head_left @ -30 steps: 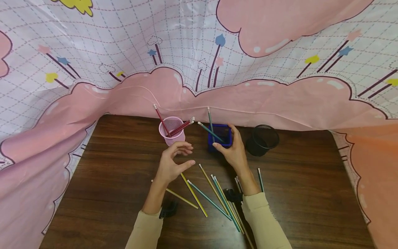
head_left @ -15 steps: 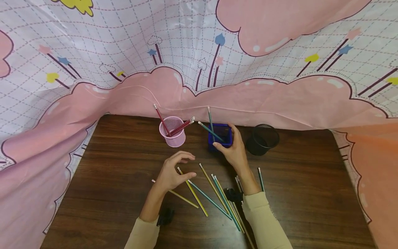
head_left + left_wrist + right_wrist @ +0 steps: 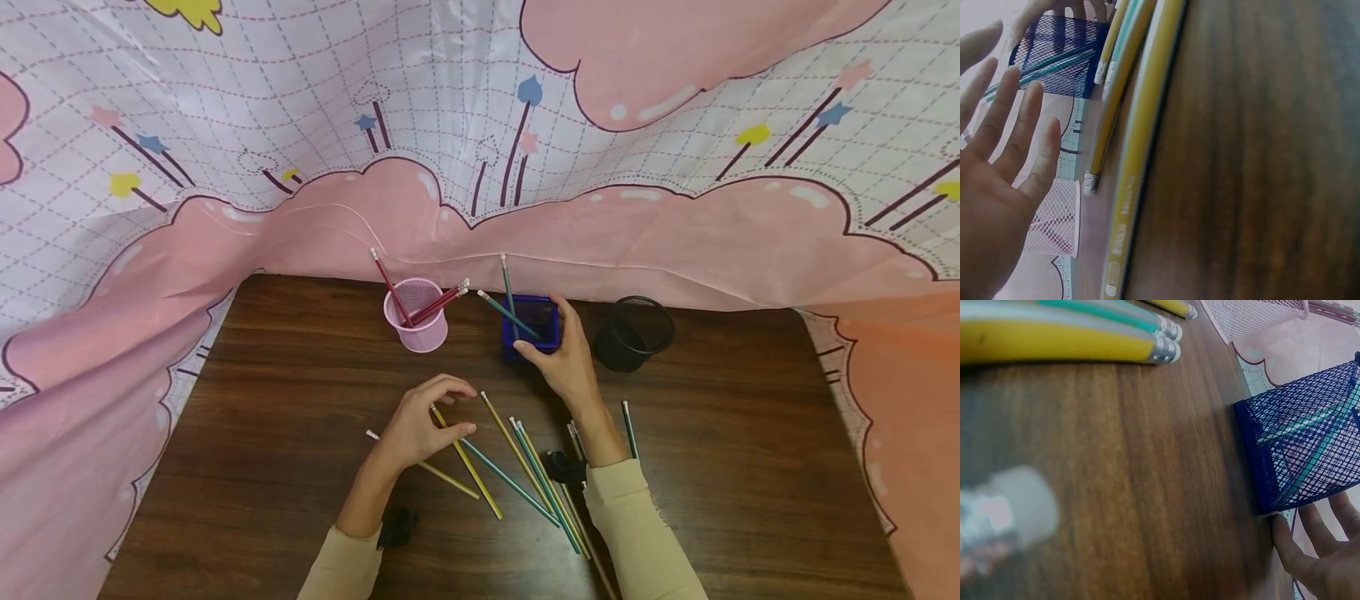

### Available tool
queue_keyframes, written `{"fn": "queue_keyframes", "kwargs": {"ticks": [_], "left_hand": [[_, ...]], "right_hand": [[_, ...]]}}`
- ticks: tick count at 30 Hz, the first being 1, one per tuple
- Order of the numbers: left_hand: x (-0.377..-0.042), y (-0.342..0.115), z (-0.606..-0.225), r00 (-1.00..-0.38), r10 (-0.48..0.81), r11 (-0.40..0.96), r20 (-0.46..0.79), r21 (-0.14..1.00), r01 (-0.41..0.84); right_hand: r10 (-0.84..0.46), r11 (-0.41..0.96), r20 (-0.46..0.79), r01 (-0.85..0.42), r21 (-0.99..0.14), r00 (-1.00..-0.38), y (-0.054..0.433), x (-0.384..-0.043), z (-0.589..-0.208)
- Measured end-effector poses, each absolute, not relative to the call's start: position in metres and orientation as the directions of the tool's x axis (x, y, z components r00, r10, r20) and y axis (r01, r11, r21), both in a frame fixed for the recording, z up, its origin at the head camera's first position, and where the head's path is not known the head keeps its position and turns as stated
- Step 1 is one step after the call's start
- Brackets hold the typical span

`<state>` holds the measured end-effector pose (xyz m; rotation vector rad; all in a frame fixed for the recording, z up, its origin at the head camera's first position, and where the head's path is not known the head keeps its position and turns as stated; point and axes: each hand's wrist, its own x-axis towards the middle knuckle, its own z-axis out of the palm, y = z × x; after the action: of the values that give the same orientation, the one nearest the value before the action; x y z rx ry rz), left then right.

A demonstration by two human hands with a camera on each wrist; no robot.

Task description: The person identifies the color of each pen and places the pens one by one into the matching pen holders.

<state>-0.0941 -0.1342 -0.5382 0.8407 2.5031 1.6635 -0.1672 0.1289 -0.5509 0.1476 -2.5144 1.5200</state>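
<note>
My right hand (image 3: 572,371) grips a blue mesh pencil holder (image 3: 1285,412) at the back of the table, thumb at its front rim and fingers along its right side. Two green pencils (image 3: 495,307) lean inside that holder. My left hand (image 3: 423,425) hovers over loose pencils, its thumb and fingers apart with nothing between them. Under and beside it lie a yellow pencil (image 3: 480,483), a teal pencil (image 3: 510,483) and another yellow pencil (image 3: 450,478). In the left wrist view, the left fingers (image 3: 1029,106) are spread, palm showing.
A pink mesh cup (image 3: 423,337) with several red pencils (image 3: 435,308) stands left of the blue holder. A black mesh cup (image 3: 621,358) stands to its right. Several more pencils (image 3: 551,483) lie near the right forearm. A patterned cloth (image 3: 675,242) hangs behind the table.
My left hand has moved from near the pink cup toward the front and slightly right, over the loose pencils. My right hand stays on the blue holder.
</note>
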Motion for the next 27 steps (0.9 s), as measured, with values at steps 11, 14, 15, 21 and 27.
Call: {"fn": "queue_keyframes", "kwargs": {"ticks": [11,14,15,21,27], "left_hand": [[-0.087,-0.130,-0.547,-0.803,0.568,0.329,0.180,0.845,0.422],[-0.088,-0.129,-0.548,-0.786,0.586,0.304,0.198,0.845,0.439],[-0.088,-0.128,-0.548,-0.777,0.595,0.295,0.203,0.845,0.446],[-0.090,-0.123,-0.548,-0.713,0.681,0.293,0.171,0.828,0.478],[-0.089,-0.119,-0.546,-0.674,0.735,0.375,0.082,0.778,0.504]], "right_hand": [[0.011,0.466,0.234,-0.202,-0.861,-0.972,0.129,-0.167,-0.549],[0.012,0.468,0.229,-0.197,-0.862,-0.973,0.129,-0.166,-0.549],[0.014,0.466,0.229,-0.197,-0.862,-0.973,0.129,-0.166,-0.549],[0.024,0.453,0.214,-0.180,-0.873,-0.977,0.130,-0.165,-0.550],[0.014,0.450,0.191,-0.164,-0.878,-0.981,0.129,-0.166,-0.550]]}}
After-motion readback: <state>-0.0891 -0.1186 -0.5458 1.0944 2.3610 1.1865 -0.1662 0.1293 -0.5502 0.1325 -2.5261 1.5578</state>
